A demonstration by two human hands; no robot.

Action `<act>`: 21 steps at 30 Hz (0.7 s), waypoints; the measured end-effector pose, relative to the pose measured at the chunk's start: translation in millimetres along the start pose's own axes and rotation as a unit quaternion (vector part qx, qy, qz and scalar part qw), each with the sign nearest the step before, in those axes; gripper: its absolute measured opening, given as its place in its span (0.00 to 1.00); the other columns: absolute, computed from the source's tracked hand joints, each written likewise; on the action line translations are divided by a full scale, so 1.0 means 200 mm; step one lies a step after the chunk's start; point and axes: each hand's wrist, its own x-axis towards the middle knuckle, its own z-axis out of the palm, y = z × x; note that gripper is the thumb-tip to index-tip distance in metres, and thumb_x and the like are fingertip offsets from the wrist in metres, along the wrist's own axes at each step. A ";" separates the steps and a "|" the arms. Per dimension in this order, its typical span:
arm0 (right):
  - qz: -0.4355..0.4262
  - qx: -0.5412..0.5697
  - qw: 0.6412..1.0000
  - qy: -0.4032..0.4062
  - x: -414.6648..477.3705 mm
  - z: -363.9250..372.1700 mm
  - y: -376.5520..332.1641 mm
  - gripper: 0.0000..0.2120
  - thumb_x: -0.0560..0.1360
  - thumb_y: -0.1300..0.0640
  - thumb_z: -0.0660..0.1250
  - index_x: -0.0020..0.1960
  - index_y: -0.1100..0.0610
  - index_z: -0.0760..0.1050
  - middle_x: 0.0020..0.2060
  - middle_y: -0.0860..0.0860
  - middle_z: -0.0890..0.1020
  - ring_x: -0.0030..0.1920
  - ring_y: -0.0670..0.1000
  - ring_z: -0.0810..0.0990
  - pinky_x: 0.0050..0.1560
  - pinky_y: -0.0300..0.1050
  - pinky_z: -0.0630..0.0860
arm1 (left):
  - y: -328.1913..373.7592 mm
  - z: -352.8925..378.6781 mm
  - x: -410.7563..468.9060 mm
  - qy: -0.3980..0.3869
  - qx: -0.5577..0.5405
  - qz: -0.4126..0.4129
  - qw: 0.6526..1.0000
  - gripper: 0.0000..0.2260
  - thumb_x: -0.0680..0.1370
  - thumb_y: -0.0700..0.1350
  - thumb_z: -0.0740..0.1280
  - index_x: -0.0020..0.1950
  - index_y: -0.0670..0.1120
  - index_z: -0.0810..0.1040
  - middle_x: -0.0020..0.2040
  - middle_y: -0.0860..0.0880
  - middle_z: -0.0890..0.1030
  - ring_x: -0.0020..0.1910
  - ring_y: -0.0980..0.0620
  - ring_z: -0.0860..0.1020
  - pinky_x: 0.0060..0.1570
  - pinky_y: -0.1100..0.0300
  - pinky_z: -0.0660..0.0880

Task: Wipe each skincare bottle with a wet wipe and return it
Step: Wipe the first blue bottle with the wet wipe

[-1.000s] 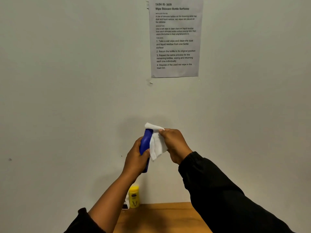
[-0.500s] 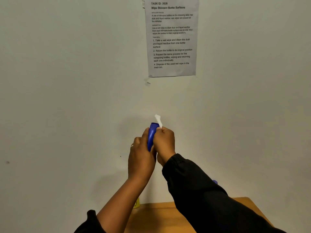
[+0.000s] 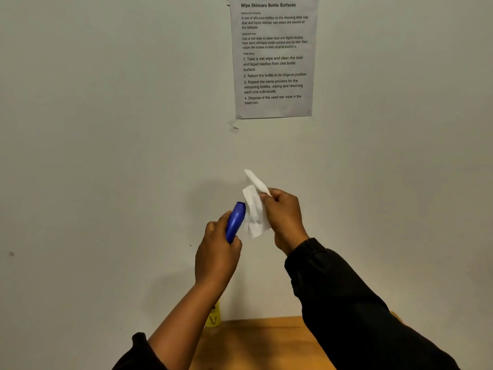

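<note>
Both hands are up in front of the bare wall (image 3: 106, 156), well above the desk (image 3: 261, 343), with open wall on either side and the taped paper sheet (image 3: 273, 57) well overhead. The left grip (image 3: 216, 252) is wrapped round the lower part of the blue bottle (image 3: 235, 221), whose top pokes out above the fist, tilted to the right. The right grip (image 3: 284, 217) pinches the wet wipe (image 3: 253, 212) at the fingertips. The wipe hangs crumpled just beside the bottle's top, and I cannot tell whether they touch. Down at the desk's back edge, against the wall, a yellow bottle (image 3: 213, 317) peeks out from behind the left forearm.
</note>
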 end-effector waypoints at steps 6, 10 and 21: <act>-0.205 -0.353 0.911 -0.063 0.07 -0.07 0.09 0.15 0.80 0.58 0.63 0.64 0.52 0.78 0.51 0.48 0.78 0.49 0.47 0.76 0.47 0.32 0.69 | 0.03 -0.02 0.00 -0.011 0.011 0.037 0.999 0.24 0.77 0.47 0.68 0.72 0.55 0.68 0.58 0.53 0.74 0.46 0.54 0.75 0.44 0.63 0.73; -0.350 -0.510 0.777 -0.115 0.08 -0.13 0.12 0.16 0.79 0.57 0.64 0.66 0.51 0.77 0.61 0.54 0.76 0.63 0.54 0.72 0.61 0.44 0.72 | 0.01 -0.06 0.03 -0.022 0.052 0.062 0.996 0.21 0.76 0.48 0.69 0.69 0.56 0.72 0.56 0.54 0.78 0.45 0.56 0.75 0.44 0.65 0.71; -0.051 -0.382 0.850 -0.358 0.12 -0.20 0.05 0.12 0.79 0.55 0.63 0.62 0.54 0.78 0.53 0.51 0.83 0.50 0.50 0.79 0.47 0.40 0.74 | -0.04 -0.14 0.02 -0.061 0.142 0.186 0.970 0.21 0.75 0.48 0.70 0.66 0.61 0.74 0.53 0.58 0.79 0.46 0.55 0.77 0.44 0.61 0.78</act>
